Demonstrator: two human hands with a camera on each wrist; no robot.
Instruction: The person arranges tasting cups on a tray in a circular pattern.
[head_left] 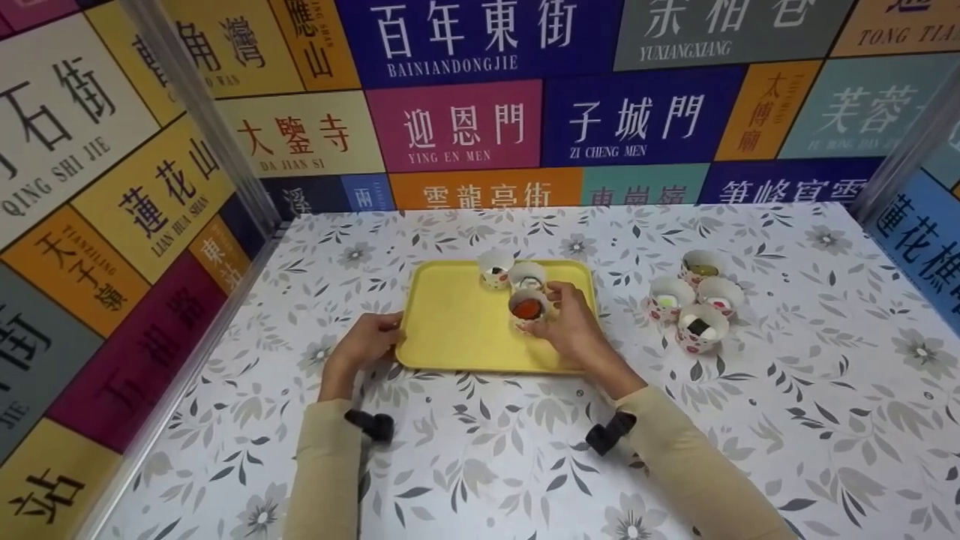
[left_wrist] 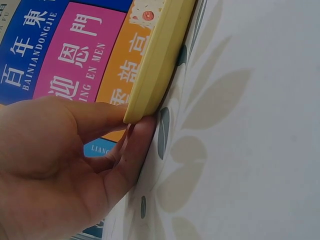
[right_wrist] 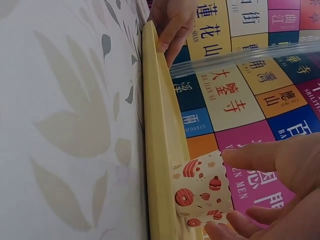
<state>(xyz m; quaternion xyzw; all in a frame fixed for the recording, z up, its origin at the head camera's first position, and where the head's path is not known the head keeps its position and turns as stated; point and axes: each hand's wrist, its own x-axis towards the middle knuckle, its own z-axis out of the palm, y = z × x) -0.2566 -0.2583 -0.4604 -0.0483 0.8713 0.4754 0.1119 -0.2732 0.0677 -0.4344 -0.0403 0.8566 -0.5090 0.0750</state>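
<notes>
A yellow tray (head_left: 457, 330) lies on the table in the head view. My left hand (head_left: 365, 343) pinches its left edge; in the left wrist view the thumb is on top of the tray rim (left_wrist: 162, 65) and fingers are beneath it. Toward the tray's right side, my right hand (head_left: 574, 326) holds a printed paper cup (head_left: 529, 311) with orange-red contents, thumb and fingers about its rim. Just behind it on the tray stand a paper cup (head_left: 529, 277) with pale contents and another paper cup (head_left: 496, 270) with white and dark contents.
Right of the tray, several similar cups stand close together on the table, among them a cup (head_left: 703, 330) with a white and black piece. The flower-patterned tablecloth (head_left: 480, 465) extends to panels of coloured signs (head_left: 454, 124) at the back and sides.
</notes>
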